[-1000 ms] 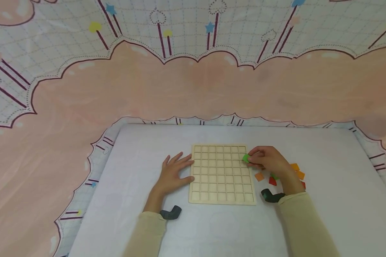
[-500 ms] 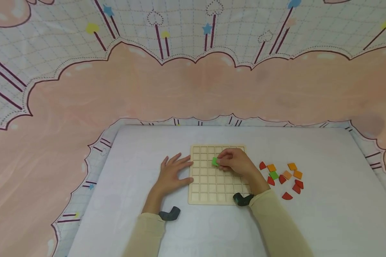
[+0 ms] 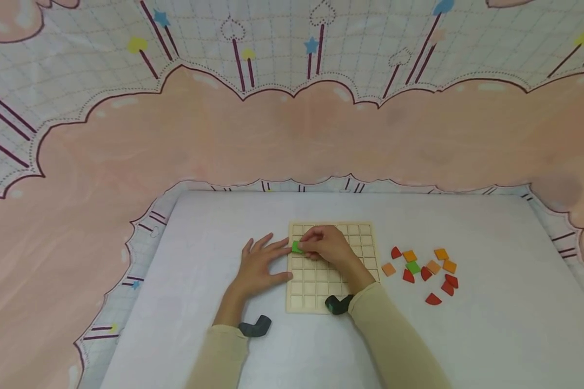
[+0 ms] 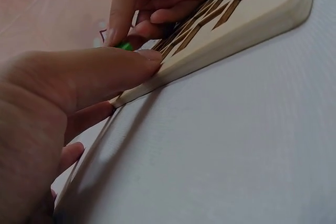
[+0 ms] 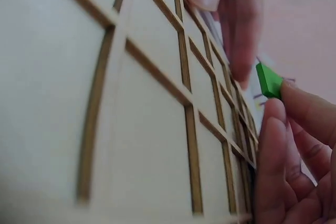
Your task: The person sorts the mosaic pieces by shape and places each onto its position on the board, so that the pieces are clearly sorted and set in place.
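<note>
My right hand (image 3: pixel 327 246) pinches a green square tile (image 3: pixel 296 247) between thumb and forefinger, over the left column of the wooden grid board (image 3: pixel 316 305). In the right wrist view the green tile (image 5: pixel 269 81) stands tilted at the fingertips, apart from the board's cells. My left hand (image 3: pixel 259 268) lies with fingers spread at the board's left edge. The left wrist view shows that thumb touching the board's rim (image 4: pixel 231 52), and a sliver of the green tile (image 4: pixel 125 46) beyond it.
Right of the board lie loose pieces: another green tile (image 3: pixel 412 267), several orange tiles (image 3: pixel 440 254) and several red quarter-round pieces (image 3: pixel 433 299). All rest on a white tabletop (image 3: pixel 491 324). A patterned cloth (image 3: pixel 292 129) hangs behind the table.
My right hand has carried the green tile leftward across the board, from its right edge to its left column. The loose pieces have come into view. My left hand has stayed in place.
</note>
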### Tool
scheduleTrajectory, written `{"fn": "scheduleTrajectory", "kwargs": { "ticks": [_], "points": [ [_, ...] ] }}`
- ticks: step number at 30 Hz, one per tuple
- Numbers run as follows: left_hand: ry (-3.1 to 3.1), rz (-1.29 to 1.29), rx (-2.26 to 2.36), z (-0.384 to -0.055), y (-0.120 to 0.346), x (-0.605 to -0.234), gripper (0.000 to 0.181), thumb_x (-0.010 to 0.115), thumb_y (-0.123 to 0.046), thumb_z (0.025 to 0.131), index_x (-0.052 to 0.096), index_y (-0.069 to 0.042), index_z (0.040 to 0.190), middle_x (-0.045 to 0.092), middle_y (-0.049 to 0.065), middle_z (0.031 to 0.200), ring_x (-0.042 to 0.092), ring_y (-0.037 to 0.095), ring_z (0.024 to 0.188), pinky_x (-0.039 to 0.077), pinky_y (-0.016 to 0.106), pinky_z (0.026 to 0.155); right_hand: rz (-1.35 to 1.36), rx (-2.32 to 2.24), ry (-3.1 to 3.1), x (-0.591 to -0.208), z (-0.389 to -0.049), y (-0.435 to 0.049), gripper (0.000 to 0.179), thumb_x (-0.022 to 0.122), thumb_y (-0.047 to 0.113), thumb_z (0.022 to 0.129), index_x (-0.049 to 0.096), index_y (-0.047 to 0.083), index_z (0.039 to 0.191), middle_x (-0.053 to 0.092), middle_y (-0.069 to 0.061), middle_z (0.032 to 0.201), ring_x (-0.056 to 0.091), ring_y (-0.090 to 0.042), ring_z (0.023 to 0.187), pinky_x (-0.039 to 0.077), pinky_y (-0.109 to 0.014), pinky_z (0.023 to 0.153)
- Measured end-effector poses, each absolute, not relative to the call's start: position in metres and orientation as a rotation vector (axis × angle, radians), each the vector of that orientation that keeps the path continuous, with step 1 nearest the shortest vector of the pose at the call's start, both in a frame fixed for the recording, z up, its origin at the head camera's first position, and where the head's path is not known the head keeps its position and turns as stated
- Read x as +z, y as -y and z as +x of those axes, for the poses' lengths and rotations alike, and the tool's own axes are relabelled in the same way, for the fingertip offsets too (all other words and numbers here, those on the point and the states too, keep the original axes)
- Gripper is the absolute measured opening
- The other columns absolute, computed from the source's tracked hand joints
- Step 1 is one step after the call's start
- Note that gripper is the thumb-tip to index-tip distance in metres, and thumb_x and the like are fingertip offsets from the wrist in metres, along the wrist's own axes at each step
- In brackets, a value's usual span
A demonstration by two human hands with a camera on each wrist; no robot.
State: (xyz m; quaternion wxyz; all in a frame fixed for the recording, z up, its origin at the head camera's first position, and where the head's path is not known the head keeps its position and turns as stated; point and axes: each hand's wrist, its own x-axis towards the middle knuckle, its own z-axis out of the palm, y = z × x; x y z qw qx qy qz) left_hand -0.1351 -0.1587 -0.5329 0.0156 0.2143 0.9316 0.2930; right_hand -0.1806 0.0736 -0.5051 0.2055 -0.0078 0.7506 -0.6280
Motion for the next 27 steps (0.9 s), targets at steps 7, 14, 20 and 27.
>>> {"fn": "scheduleTrajectory", "kwargs": {
  "ticks": [7,14,20,27],
  "points": [
    [-2.908,0.649,0.926,-0.1321,0.1610,-0.5322,0.064,0.075,-0.048,0.082,0.063,-0.024,0.140,0.050,-0.009,0.156,0.028,0.029,0.155,0.002,0.063,0.124,0.019,-1.670,-2.141,-0.5054,-0.1834,-0.0647,0.013,0.083,0.012,0.083,0.076,0.007,0.093,0.070,-0.002,0.073,0.067,-0.011,0.058,0.055,-0.022,0.056],
    [-2.915,0.663,0.920,-0.1339,0.1613,-0.5314,0.064,0.075,-0.049,0.083,0.063,-0.024,0.140,0.050,-0.009,0.156,0.028,0.030,0.155,0.003,0.064,0.123,-0.008,-1.602,-2.183,-0.5023,-0.1850,-0.0637,0.009,0.083,0.011,0.083,0.077,0.008,0.089,0.070,-0.001,0.071,0.066,-0.010,0.057,0.055,-0.021,0.055],
    [-2.907,0.674,0.918,-0.1353,0.1611,-0.5313,0.063,0.075,-0.050,0.083,0.063,-0.025,0.140,0.050,-0.008,0.157,0.028,0.030,0.155,0.003,0.065,0.123,0.003,-1.576,-2.184,-0.4992,-0.1849,-0.0637,0.009,0.083,0.010,0.082,0.077,0.007,0.089,0.070,0.000,0.071,0.065,-0.009,0.057,0.055,-0.020,0.056],
    [-2.907,0.683,0.895,-0.1363,0.1600,-0.5340,0.063,0.075,-0.050,0.084,0.063,-0.025,0.140,0.050,-0.009,0.157,0.027,0.029,0.155,0.003,0.065,0.123,0.025,-1.548,-2.207,-0.5020,-0.1853,-0.0647,0.010,0.084,0.011,0.081,0.077,0.009,0.089,0.069,0.000,0.070,0.065,-0.009,0.056,0.055,-0.020,0.055]
  ]
}}
